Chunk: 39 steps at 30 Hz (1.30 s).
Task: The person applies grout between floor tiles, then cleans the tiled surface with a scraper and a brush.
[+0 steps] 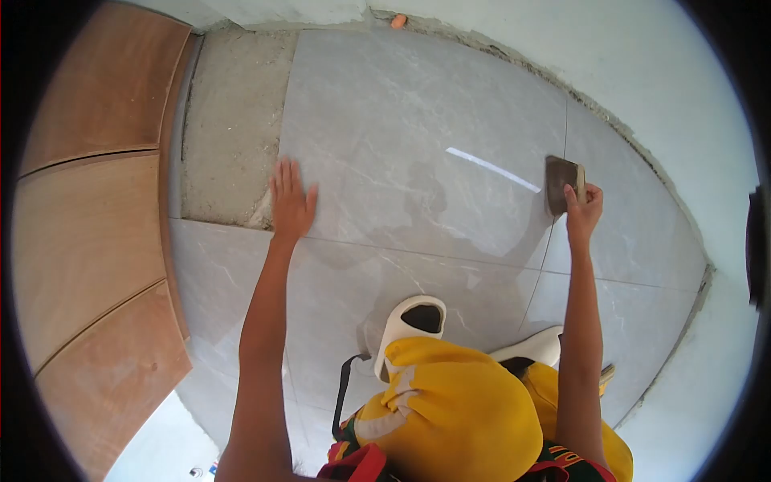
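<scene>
To the left of the left hand (294,205) stand brown boards (88,209), set side by side with dark gaps between them. Between them and that hand lies a rough, sandy-grey bare patch (235,120), bordering the tile's left edge. A pale wall (634,56) curves round beyond both hands and down past the right hand (584,207), with a ragged line along its foot. Well ahead of the hands, a small orange lump (398,22) sits at that foot. Nearer the body, a cream shoe (393,341) and yellow trousers (462,410) fill the space between the forearms; a black strap (344,394) lies beside the shoe.

The hands are well apart. The left is spread flat, palm down, over the tile's edge; the right is closed round the pale handle of a float (560,181). The float's dark, rectangular plate stands just left of the right fingers, over a joint. The tile (401,104), between and ahead of the hands, is glossy grey with faint white veins and a bright streak.
</scene>
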### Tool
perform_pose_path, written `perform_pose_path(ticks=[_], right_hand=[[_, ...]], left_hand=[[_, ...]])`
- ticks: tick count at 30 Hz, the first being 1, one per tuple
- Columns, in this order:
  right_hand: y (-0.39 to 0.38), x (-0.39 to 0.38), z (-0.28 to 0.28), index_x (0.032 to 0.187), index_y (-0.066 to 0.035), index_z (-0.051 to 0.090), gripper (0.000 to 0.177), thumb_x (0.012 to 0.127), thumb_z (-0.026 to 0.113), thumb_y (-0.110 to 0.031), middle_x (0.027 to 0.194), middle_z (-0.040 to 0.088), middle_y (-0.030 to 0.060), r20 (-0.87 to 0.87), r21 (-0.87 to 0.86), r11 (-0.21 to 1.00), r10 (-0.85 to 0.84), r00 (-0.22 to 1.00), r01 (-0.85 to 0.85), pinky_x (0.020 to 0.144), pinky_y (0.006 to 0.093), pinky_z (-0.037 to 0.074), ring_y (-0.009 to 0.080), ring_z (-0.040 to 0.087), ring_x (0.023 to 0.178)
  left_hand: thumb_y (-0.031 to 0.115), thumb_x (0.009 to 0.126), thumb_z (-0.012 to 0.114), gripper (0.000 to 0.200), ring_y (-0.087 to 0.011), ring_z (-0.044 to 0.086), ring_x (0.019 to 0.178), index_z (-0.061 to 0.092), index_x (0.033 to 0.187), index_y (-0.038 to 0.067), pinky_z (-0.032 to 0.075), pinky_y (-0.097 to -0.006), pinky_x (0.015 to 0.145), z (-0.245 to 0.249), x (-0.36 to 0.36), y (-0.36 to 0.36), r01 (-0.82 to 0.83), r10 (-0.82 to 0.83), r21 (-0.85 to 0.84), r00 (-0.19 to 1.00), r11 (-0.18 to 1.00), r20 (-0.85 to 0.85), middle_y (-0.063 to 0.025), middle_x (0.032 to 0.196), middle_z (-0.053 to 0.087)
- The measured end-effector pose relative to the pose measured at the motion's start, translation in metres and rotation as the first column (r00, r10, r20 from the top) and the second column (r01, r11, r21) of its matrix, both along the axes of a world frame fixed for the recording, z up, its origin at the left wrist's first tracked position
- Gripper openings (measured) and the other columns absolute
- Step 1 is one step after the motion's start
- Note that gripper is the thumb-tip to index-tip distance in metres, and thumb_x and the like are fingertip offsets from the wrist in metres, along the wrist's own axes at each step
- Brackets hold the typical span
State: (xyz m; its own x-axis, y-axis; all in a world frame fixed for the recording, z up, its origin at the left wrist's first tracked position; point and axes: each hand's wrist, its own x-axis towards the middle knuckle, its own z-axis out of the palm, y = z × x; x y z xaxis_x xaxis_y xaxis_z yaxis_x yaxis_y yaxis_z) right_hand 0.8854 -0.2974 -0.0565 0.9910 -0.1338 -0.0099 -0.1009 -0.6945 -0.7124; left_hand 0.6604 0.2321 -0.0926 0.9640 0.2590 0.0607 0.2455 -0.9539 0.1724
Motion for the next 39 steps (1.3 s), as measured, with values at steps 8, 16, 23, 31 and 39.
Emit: perform_pose_path(ticks=[8, 16, 23, 31, 39], right_hand=[[0.072, 0.031, -0.032, 0.126, 0.005, 0.048, 0.061, 0.073, 0.071, -0.016, 0.118, 0.059, 0.0237, 0.345, -0.138, 0.983, -0.066, 0.936, 0.12, 0.095, 0.0376, 0.043, 0.0331, 0.058, 0.11], [0.379, -0.02, -0.055, 0.078, 0.0, 0.066, 0.02, 0.073, 0.066, -0.02, 0.067, 0.063, 0.0202, 0.022, 0.105, 0.832, 0.546, 0.838, -0.545, 0.059, 0.0457, 0.047, 0.0362, 0.063, 0.064], [0.242, 0.022, -0.01, 0.127, -0.001, 0.053, 0.052, 0.077, 0.061, -0.013, 0.102, 0.065, 0.0233, -0.188, 0.04, 0.989, 0.149, 0.971, -0.144, 0.075, 0.0444, 0.05, 0.0352, 0.066, 0.085], [0.288, 0.102, -0.055, 0.117, 0.007, 0.055, 0.046, 0.073, 0.059, -0.009, 0.097, 0.065, 0.0238, 0.744, -0.209, 0.959, 0.028, 0.668, 0.191, 0.07, 0.0431, 0.051, 0.0378, 0.065, 0.081], [0.442, -0.013, -0.017, 0.128, -0.004, 0.05, 0.052, 0.077, 0.057, -0.011, 0.09, 0.065, 0.0214, 0.228, 0.141, 0.538, 0.799, 0.556, -0.831, 0.074, 0.048, 0.05, 0.0386, 0.063, 0.081]], left_hand=[[0.036, 0.093, 0.042, 0.069, -0.0366, 0.016, 0.141, 0.021, 0.144, -0.005, 0.008, -0.0508, 0.114, 0.015, -0.08, -0.021, -0.098, 0.096, -0.013, 0.992, 0.995, -0.087, -0.0221, 0.152, 0.019], [0.036, 0.09, 0.045, 0.071, -0.0356, 0.019, 0.141, 0.023, 0.144, -0.004, 0.009, -0.0503, 0.114, 0.016, -0.081, -0.019, -0.122, 0.118, -0.043, 0.989, 0.992, -0.094, -0.021, 0.151, 0.021], [0.034, 0.086, 0.049, 0.073, -0.0341, 0.022, 0.14, 0.025, 0.144, -0.003, 0.012, -0.0495, 0.114, 0.016, -0.075, -0.015, -0.117, 0.115, -0.064, 0.993, 0.991, -0.036, -0.0194, 0.151, 0.023], [0.028, 0.086, 0.049, 0.066, -0.033, 0.028, 0.138, 0.03, 0.143, -0.001, 0.018, -0.0491, 0.113, 0.01, -0.077, -0.012, -0.152, 0.152, -0.096, 0.988, 0.984, -0.012, -0.0184, 0.15, 0.027], [0.023, 0.086, 0.046, 0.06, -0.0338, 0.031, 0.136, 0.036, 0.14, -0.003, 0.021, -0.0492, 0.112, 0.009, -0.079, -0.009, -0.132, 0.138, -0.123, 0.99, 0.984, 0.037, -0.0201, 0.147, 0.033]])
